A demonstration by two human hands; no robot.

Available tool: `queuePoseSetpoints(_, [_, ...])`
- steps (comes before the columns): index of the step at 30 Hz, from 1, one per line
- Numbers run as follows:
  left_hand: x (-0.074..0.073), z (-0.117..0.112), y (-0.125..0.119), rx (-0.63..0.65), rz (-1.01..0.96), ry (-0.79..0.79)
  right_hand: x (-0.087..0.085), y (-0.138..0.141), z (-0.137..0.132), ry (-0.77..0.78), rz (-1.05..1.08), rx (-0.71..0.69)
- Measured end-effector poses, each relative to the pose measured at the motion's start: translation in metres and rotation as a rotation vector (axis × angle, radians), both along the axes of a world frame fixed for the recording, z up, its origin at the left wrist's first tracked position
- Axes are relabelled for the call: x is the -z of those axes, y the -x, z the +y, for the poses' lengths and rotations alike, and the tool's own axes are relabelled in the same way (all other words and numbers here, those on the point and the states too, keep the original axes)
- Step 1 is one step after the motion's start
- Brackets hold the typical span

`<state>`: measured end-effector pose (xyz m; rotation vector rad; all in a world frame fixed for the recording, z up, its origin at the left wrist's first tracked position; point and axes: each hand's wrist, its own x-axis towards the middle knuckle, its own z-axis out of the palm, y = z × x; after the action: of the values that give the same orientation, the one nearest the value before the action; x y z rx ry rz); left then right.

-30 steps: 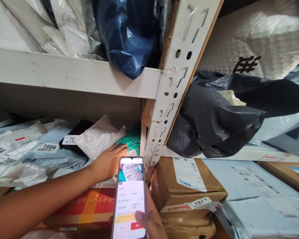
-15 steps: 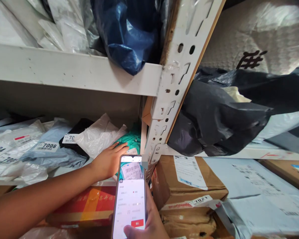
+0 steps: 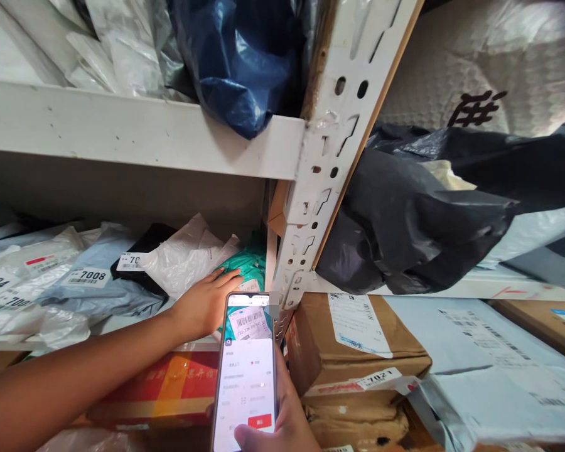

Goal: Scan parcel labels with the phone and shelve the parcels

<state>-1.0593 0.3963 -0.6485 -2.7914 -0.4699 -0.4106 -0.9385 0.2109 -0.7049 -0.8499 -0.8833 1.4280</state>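
Note:
My right hand (image 3: 282, 420) grips a smartphone (image 3: 245, 376) upright at the bottom centre, thumb on its lower edge. The screen shows a barcode label in its camera preview above a form with a red button. My left hand (image 3: 207, 301) reaches into the middle shelf and rests flat, fingers stretched, on a green plastic parcel (image 3: 249, 263) beside the white shelf post (image 3: 320, 163). A white crumpled bag (image 3: 188, 257) lies just left of that hand.
Grey and white mailer bags with number labels such as 7008 (image 3: 87, 276) fill the shelf at left. A blue bag (image 3: 240, 63) hangs over the upper shelf. A black bag (image 3: 405, 226) sits at right above a labelled cardboard box (image 3: 358, 351). A red box (image 3: 169, 389) lies below.
The phone rose slightly and its preview now shows a sharp barcode label. My right thumb slid down to the screen's lower edge. My left hand has stayed on the green parcel.

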Motion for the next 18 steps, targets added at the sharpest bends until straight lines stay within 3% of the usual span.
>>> queuePoseSetpoints(4, [0.001,0.001,0.001,0.031,-0.009,-0.003,0.008,0.006,0.001,0.009,0.046,0.062])
queuePoseSetpoints(13, [-0.002,-0.002,0.000,-0.017,-0.002,0.039,-0.014,-0.004,-0.012,0.020,0.215,-0.179])
queuePoseSetpoints(18, [-0.001,0.000,0.003,0.006,-0.015,0.085,-0.013,-0.002,-0.012,-0.014,0.199,-0.225])
